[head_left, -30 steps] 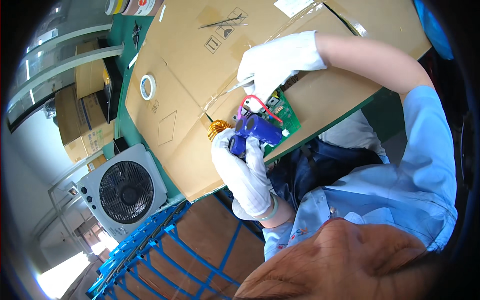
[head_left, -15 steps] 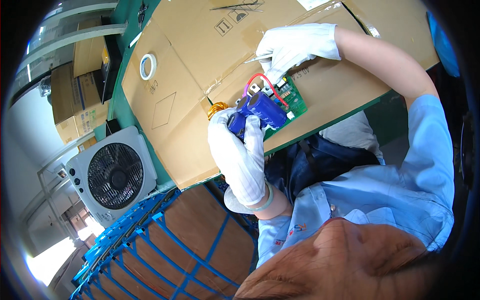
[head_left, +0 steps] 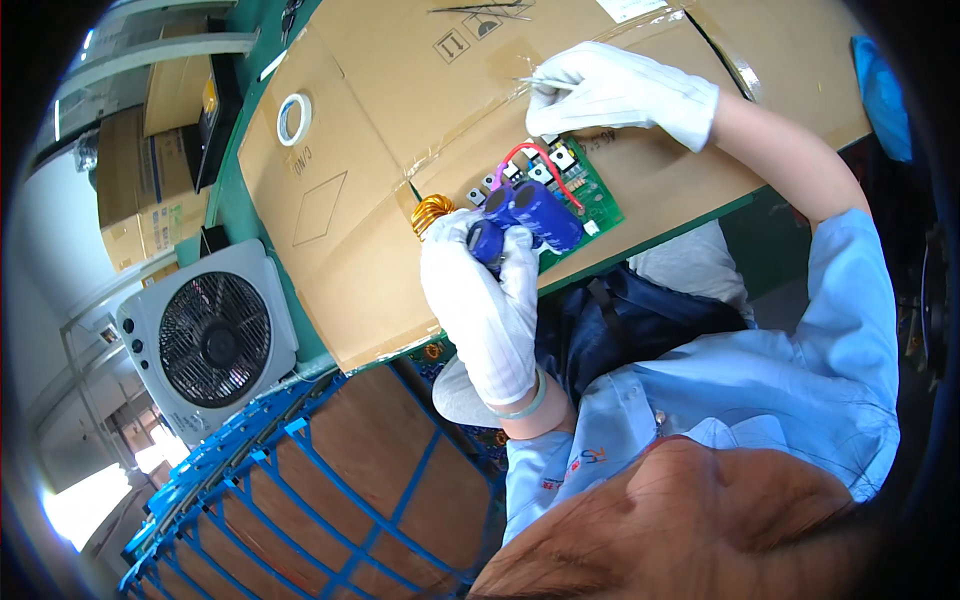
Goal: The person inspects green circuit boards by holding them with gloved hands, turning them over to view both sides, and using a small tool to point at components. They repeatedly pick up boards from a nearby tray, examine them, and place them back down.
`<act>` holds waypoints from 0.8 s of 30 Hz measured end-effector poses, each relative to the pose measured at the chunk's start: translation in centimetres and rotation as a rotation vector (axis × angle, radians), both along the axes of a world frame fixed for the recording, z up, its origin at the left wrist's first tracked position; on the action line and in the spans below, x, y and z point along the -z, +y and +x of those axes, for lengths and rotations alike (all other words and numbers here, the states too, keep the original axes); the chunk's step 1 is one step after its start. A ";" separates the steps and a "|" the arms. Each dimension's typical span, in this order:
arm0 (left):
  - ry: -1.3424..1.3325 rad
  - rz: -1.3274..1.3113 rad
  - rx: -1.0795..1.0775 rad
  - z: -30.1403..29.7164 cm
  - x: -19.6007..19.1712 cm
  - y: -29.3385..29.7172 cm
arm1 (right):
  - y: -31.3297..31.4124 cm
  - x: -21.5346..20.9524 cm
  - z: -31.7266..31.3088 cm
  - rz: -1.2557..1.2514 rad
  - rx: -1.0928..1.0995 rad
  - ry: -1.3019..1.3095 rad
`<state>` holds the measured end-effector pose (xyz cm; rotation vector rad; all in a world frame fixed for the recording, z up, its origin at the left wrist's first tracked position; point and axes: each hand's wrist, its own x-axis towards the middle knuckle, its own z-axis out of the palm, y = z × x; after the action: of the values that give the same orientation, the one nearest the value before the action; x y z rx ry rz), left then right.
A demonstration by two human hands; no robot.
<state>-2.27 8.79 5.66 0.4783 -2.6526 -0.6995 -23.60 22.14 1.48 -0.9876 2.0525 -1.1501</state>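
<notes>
A green circuit board (head_left: 600, 203) rests on the cardboard, carrying blue cylindrical capacitors (head_left: 548, 215), a red wire (head_left: 553, 165), square white-and-black parts along its far edge and a copper coil (head_left: 432, 214) at its left end. My left hand (head_left: 480, 310), in a white glove, grips the board's left end, fingers round a blue capacitor (head_left: 486, 242). Above the board's far edge, my gloved right hand (head_left: 620, 95) is closed on a slim silver tool, apparently tweezers (head_left: 548, 83), whose tip points left. Its fingers stand clear of the board.
A white tape roll (head_left: 306, 118) lies on the cardboard sheet (head_left: 370, 270) at the left. Thin dark tools (head_left: 480, 10) lie at the far edge. A grey box fan (head_left: 215, 335) stands left of the table, near a blue-strapped brown surface (head_left: 330, 480).
My right hand has lifted up and away from the board's far edge, uncovering the parts there. The tweezers stay in it. My left hand keeps its hold; the whole view has shifted slightly.
</notes>
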 end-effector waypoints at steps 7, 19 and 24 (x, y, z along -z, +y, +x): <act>0.242 -0.023 0.120 4.2 6.2 1.6 | 4.2 0.6 4.5 -0.026 -0.004 -0.237; 0.344 -0.003 0.173 11.1 7.9 1.1 | 6.0 3.4 15.7 -0.364 0.095 0.368; 0.296 -0.067 0.093 14.0 8.7 1.8 | 4.2 2.9 16.8 -0.258 0.167 0.539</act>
<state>11.77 10.57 -3.07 0.2148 -2.4210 -0.6506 -6.84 26.37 -1.47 -1.3934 2.4834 -1.3714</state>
